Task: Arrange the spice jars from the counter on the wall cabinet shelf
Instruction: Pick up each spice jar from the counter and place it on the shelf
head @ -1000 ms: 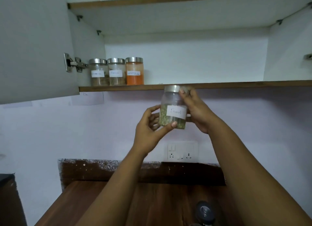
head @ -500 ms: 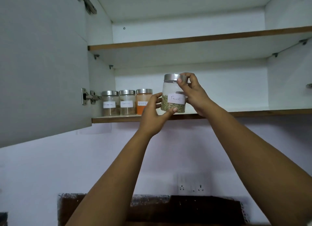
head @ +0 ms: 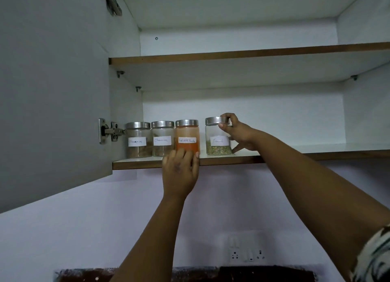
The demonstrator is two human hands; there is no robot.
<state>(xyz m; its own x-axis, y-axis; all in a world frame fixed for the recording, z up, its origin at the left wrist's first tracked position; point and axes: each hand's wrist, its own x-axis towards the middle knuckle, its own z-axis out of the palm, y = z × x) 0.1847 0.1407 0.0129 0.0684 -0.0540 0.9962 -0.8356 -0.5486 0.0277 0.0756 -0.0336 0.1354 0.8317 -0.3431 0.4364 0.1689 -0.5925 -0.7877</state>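
A glass jar labelled Fennel (head: pixel 217 137), with a steel lid and green seeds, stands on the lower cabinet shelf (head: pixel 295 154). My right hand (head: pixel 237 132) grips it by the lid and right side. To its left stand three more steel-lidded jars: an orange red chilli powder jar (head: pixel 187 135), a jar (head: pixel 162 138) with a Cinnamon-like label, and a leftmost jar (head: pixel 138 139) whose label I cannot read. My left hand (head: pixel 180 171) is raised in front of the shelf edge, its fingers touching the base of the chilli jar.
The cabinet door (head: pixel 52 92) hangs open on the left, its hinge (head: pixel 109 131) beside the leftmost jar. An upper shelf (head: pixel 253 53) sits above. Bare shelf runs to the right of the fennel jar. A wall socket (head: pixel 247 255) is below.
The fennel jar went up from below the shelf and now stands on it. My left hand let go of it and moved left to the chilli jar. The view tilted upward.
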